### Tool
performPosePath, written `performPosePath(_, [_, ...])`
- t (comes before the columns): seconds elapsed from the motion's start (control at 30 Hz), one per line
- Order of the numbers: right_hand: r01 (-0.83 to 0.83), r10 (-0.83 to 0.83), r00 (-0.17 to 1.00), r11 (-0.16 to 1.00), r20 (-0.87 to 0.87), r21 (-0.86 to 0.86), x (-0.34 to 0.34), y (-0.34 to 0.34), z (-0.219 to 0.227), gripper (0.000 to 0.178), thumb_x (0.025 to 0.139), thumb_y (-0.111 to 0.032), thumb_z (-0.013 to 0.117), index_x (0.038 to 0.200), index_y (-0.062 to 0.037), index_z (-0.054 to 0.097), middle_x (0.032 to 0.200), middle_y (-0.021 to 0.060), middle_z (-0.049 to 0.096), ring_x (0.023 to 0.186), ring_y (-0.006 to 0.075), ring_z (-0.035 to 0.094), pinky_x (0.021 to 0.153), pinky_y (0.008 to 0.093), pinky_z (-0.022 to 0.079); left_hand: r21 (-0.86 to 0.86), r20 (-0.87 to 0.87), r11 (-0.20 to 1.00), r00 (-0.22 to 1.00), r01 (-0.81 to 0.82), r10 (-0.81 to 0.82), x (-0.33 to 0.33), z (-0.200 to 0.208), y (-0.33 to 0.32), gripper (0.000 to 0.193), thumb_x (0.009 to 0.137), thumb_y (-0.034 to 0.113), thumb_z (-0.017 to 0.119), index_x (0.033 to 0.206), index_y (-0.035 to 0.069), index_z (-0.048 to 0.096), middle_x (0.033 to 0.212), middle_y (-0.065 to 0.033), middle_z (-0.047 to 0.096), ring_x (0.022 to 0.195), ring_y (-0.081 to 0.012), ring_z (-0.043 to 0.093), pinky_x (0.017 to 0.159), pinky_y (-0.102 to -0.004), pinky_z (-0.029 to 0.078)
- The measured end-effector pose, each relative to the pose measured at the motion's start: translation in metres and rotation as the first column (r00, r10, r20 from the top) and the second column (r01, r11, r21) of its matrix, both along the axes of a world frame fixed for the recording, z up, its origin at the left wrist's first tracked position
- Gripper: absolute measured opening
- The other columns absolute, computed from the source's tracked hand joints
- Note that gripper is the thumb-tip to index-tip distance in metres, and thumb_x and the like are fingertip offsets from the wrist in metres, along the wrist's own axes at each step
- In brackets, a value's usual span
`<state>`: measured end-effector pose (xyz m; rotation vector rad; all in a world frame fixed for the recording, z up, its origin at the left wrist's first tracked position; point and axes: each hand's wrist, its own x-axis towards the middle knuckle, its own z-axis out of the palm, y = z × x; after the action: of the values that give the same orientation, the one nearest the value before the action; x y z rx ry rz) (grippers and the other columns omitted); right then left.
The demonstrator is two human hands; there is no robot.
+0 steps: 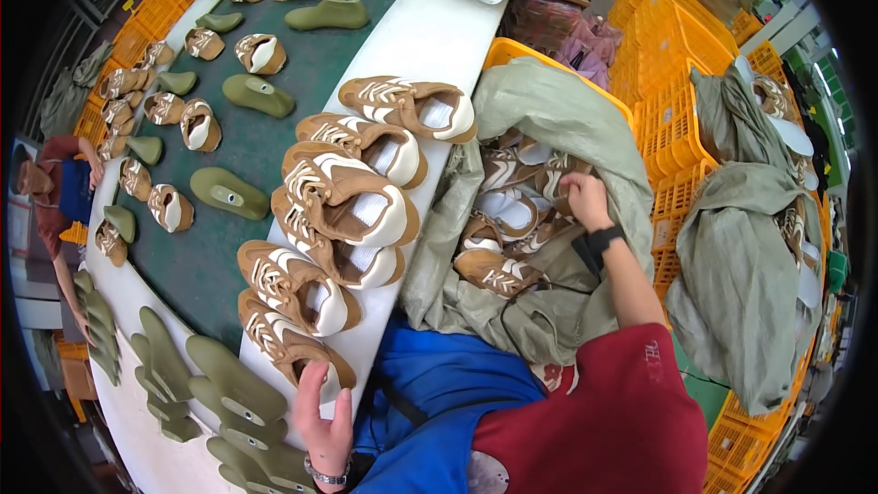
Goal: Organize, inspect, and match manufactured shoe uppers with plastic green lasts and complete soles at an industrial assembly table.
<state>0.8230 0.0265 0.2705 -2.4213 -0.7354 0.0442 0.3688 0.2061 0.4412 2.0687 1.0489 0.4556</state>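
My right hand (587, 200) reaches into a grey-green woven sack (549, 96) on my right, its fingers curled on a brown and white sneaker (551, 181). Several more such sneakers lie jumbled around it, among them one with its tan side up (498, 273). By the table's near edge is my left hand (326, 425), thumb and fingers apart, nothing in it. Its fingertips come close to the heel of the nearest sneaker (294, 343) in a row on the white ledge (430, 41); whether they touch it I cannot tell.
Olive shoe lasts (240, 380) cluster beside my left hand. More lasts and sneakers ride on the dark green belt (206, 252). Yellow crates (672, 119) and another filled sack (745, 284) stand at right. At the far left another person (64, 174) stands at the table.
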Motion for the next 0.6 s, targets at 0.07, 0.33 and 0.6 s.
performPosePath(0.07, [-0.036,0.035,0.999,0.999,0.036,0.024,-0.033,-0.007,0.041,0.016,0.075,-0.001,0.050,0.078,-0.0041,0.066,0.073,0.0196,0.060,0.072,0.0353,0.060,0.065,0.0384,0.048,-0.029,0.002,0.998,0.998,0.058,-0.058,0.008,0.002,-0.001,0.037,0.073,0.002,0.060,0.109,-0.003,0.053,0.110,-0.0183,0.056,0.108,-0.0340,0.051,0.094,-0.0383,0.037])
performPosePath(0.33, [-0.431,0.576,0.773,0.784,-0.266,0.447,-0.119,0.009,0.181,0.014,0.072,-0.003,0.046,0.071,-0.0002,0.060,0.064,0.0056,0.059,0.060,0.0110,0.055,0.057,0.0237,0.043,-0.008,0.035,0.979,0.979,0.203,-0.203,0.013,0.004,-0.006,0.042,0.076,0.005,0.060,0.115,-0.003,0.049,0.114,-0.0181,0.054,0.111,-0.0319,0.049,0.095,-0.0384,0.036])
performPosePath(0.6, [-0.512,0.960,0.187,0.275,-0.206,0.814,-0.259,0.148,0.172,0.013,0.082,-0.009,0.047,0.088,-0.0016,0.056,0.081,0.0062,0.058,0.078,0.0152,0.055,0.070,0.0277,0.043,-0.735,0.623,0.472,0.759,0.486,0.189,-0.038,-0.021,-0.016,0.068,0.075,0.021,0.065,0.129,-0.004,0.032,0.123,-0.0112,0.046,0.111,-0.0203,0.047,0.095,-0.0343,0.037])
